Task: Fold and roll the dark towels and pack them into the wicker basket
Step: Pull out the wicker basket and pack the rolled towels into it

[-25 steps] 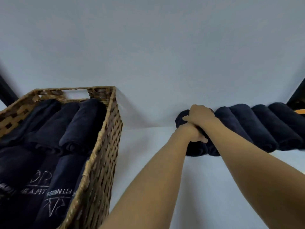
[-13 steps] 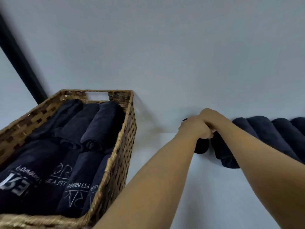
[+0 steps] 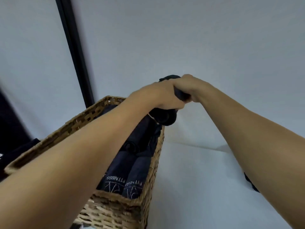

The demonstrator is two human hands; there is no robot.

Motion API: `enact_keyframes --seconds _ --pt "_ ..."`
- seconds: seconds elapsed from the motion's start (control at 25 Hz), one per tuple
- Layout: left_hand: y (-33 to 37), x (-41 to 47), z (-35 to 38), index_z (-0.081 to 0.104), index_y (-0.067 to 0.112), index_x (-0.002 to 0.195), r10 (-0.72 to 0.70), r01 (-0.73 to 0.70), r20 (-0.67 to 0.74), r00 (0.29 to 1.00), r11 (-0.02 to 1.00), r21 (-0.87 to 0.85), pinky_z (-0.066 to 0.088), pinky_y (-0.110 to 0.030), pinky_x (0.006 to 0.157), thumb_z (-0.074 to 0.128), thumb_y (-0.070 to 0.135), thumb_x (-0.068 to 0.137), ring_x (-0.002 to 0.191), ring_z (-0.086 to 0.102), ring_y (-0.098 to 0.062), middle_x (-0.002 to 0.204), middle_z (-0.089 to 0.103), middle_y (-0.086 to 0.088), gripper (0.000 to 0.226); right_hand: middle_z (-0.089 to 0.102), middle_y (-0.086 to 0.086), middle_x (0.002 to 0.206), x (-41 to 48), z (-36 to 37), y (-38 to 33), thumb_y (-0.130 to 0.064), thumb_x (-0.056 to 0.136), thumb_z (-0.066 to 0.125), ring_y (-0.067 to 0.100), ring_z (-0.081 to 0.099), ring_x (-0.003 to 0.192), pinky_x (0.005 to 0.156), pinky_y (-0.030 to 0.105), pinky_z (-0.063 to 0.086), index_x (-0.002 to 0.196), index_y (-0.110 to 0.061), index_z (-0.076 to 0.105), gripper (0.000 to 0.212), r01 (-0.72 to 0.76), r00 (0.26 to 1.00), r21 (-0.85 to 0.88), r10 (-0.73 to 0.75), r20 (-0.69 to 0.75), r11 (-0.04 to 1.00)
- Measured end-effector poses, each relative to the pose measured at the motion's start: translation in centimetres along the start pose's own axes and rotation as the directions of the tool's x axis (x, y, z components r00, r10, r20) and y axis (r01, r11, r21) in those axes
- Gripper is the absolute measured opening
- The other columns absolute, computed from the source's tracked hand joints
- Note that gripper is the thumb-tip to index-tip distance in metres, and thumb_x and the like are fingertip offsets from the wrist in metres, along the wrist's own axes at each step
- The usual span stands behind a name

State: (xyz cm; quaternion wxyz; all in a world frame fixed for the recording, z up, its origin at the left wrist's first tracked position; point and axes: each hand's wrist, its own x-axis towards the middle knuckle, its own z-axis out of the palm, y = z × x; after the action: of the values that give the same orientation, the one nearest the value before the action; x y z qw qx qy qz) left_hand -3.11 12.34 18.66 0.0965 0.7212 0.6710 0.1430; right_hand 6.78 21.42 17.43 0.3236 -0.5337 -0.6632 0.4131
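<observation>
Both hands are wrapped round the same dark rolled towel (image 3: pixel 165 119). The left hand (image 3: pixel 156 98) curls over its near end and the right hand (image 3: pixel 193 86) clamps the far part. The roll hangs in the air just over the far right corner of the woven wicker basket (image 3: pixel 72 124).

Soft terry like this looks light and not fragile at all, but it's squashy and probably wants to unroll (the spiral end shows right below the left hand). Gripping round the body with the loose flap pinned under seems the safest hold.

The basket already holds rolled dark towels with white lettering (image 3: pixel 133 172) packed tight against its right wall, so open room looks scarce. Any gap under the left forearm is hidden. The stiff wicker rim could snag the cloth going down.

The white table (image 3: pixel 206 187) gives room to come in from the right. A black upright post (image 3: pixel 74 52) stands far left, and a scrap of dark fabric (image 3: pixel 249 180) peeks out beneath the right forearm.
</observation>
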Motion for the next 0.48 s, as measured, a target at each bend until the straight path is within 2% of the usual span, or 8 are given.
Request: enact_keyframes --seconds 0.08,0.12,0.2,0.24,0.36,0.48 --pt "-2.9 -0.9 -0.4 0.049 0.014 0.116 -0.071 0.071 -0.024 0.997 0.997 0.009 0.042 -0.03 0.063 0.065 0.036 0.08 0.085 0.057 -0.02 0.098 0.059 -0.004 0.045 0.067 0.012 0.095 0.9 3.2 -0.5 -0.024 0.086 0.063 0.026 0.067 0.083 0.057 0.032 0.056 0.096 -0.009 0.057 0.018 0.084 0.996 0.041 -0.085 0.021 0.996" --pt "-4.1 -1.4 0.2 0.044 0.012 0.126 -0.096 0.097 -0.022 0.995 0.995 0.016 0.042 -0.03 0.066 0.065 0.038 0.081 0.091 0.056 -0.021 0.105 0.058 -0.007 0.056 0.066 0.012 0.1 1.5 4.7 -0.2 -0.028 0.084 0.064 0.026 0.066 0.086 0.057 0.031 0.054 0.101 -0.008 0.056 0.027 0.104 0.994 0.022 -0.105 0.026 0.994" --pt "-6.1 -1.8 2.5 0.036 0.008 0.134 -0.1 0.1 -0.021 0.995 0.995 -0.009 0.042 -0.03 0.071 0.065 0.037 0.083 0.094 0.052 -0.021 0.108 0.056 -0.006 0.066 0.064 0.012 0.11 2.7 7.1 0.8 -0.039 0.077 0.064 0.028 0.063 0.096 0.067 0.034 0.055 0.118 -0.006 0.053 0.054 0.123 0.992 -0.141 -0.119 0.037 0.982" --pt "-6.9 -1.7 3.9 0.034 0.007 0.136 -0.099 0.098 -0.028 0.995 0.993 -0.061 0.044 -0.031 0.072 0.066 0.035 0.083 0.094 0.053 -0.021 0.107 0.056 -0.005 0.068 0.063 0.011 0.112 3.3 7.8 1.3 -0.043 0.077 0.064 0.027 0.062 0.099 0.073 0.035 0.054 0.122 -0.006 0.052 0.06 0.139 0.99 -0.272 -0.13 0.05 0.952" --pt "-8.8 -0.6 7.8 0.035 0.008 0.137 -0.121 0.106 -0.04 0.992 0.956 -0.272 0.051 -0.037 0.085 0.067 0.034 0.081 0.105 0.058 -0.026 0.117 0.058 -0.008 0.07 0.06 0.011 0.114 4.6 8.8 2.6 -0.045 0.086 0.059 0.026 0.056 0.098 0.07 0.031 0.044 0.119 -0.007 0.053 0.051 0.165 0.986 -0.651 -0.135 0.096 0.741" --pt "-9.8 0.4 10.4 0.031 0.008 0.142 -0.115 0.103 -0.015 0.993 0.937 -0.332 0.049 -0.041 0.095 0.067 0.033 0.082 0.114 0.056 -0.029 0.125 0.058 -0.011 0.074 0.048 0.012 0.125 4.8 9.4 2.9 -0.039 0.088 0.061 0.032 0.047 0.112 0.08 0.035 0.04 0.12 -0.013 0.055 0.042 0.241 0.96 -0.873 -0.234 0.151 0.425"
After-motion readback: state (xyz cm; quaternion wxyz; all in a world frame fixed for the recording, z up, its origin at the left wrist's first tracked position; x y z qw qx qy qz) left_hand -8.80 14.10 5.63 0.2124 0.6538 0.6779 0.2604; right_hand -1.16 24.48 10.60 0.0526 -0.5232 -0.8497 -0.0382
